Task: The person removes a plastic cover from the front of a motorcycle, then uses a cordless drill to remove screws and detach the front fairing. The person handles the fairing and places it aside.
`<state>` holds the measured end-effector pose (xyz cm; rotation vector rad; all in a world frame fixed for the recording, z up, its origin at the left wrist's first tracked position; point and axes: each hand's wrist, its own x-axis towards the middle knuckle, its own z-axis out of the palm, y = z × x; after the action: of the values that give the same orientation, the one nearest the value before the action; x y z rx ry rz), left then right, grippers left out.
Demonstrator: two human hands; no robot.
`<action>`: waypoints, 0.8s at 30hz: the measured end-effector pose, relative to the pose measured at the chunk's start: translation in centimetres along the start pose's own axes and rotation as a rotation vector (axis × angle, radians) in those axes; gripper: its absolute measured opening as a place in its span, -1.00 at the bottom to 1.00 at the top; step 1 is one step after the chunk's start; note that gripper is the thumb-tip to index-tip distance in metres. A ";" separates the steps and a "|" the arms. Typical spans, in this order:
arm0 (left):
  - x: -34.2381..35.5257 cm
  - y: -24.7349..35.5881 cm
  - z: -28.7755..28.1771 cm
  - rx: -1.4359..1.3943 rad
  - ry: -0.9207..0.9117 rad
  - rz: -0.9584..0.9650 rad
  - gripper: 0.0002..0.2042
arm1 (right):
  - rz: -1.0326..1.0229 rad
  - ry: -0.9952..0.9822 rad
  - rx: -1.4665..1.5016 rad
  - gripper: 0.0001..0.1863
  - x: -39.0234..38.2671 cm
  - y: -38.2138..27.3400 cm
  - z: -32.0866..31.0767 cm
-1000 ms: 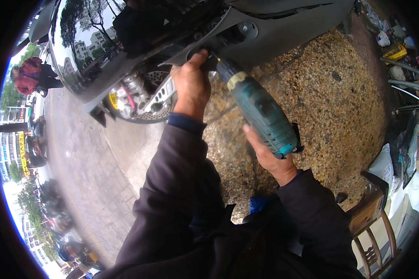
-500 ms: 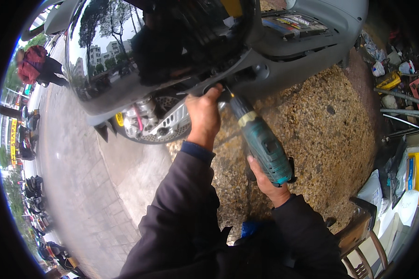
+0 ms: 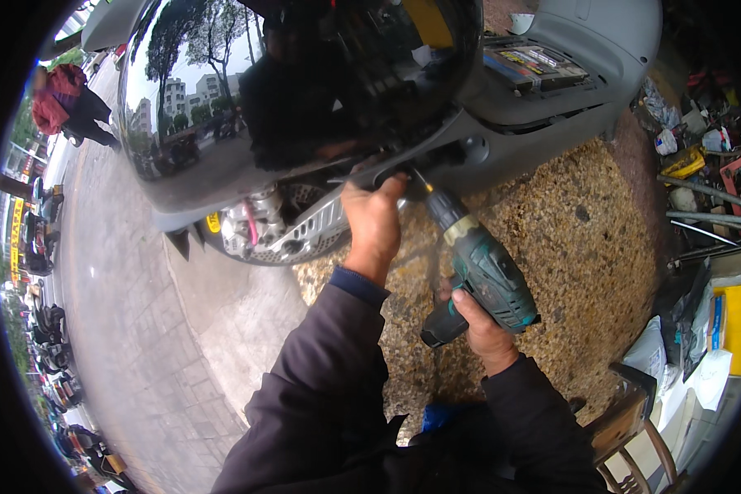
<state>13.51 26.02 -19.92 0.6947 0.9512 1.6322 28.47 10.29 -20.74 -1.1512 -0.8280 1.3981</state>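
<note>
My right hand is closed round the handle of a teal and black cordless drill, whose body slants up and to the left. Its long thin bit points at the lower edge of a scooter's glossy black front panel. Close by the bit's tip, my left hand is up against the underside of the panel, thumb on top and fingers curled. What those fingers grip is hidden. Below the panel show the front wheel's perforated brake disc and a silver caliper.
An open compartment in the scooter's footboard shows a battery-like block. Tools and metal bars crowd the right side, above a wooden chair. A person in a red jacket stands far left, with parked scooters along the street.
The drill has rolled in my right hand, so its handle now shows to the left. Both hands and the scooter sit slightly lower and further right in the picture.
</note>
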 end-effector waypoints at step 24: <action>1.1 1.7 -1.8 0.011 -0.188 -0.139 -0.51 | -1.040 -0.230 -2.075 -0.68 0.9 1.0 -0.1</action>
<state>10.86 26.51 -19.45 0.7586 0.8537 1.4147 28.37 10.96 -21.87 -1.3562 -2.6786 -0.7173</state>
